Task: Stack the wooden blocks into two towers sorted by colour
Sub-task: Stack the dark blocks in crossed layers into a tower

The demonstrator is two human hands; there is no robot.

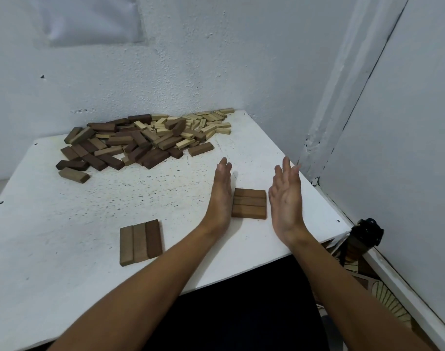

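Two flat hands, left hand and right hand, are flanking a row of three brown rectangular wooden blocks near the right of the white desk, fingers straight, holding nothing. Squaring the row evenly should be steadying later layers.

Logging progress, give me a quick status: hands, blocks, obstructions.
Left hand and right hand open, flanking the three-block brown layer. Second three-block layer nearer left. Loose block pile unsorted. Nothing blocking.
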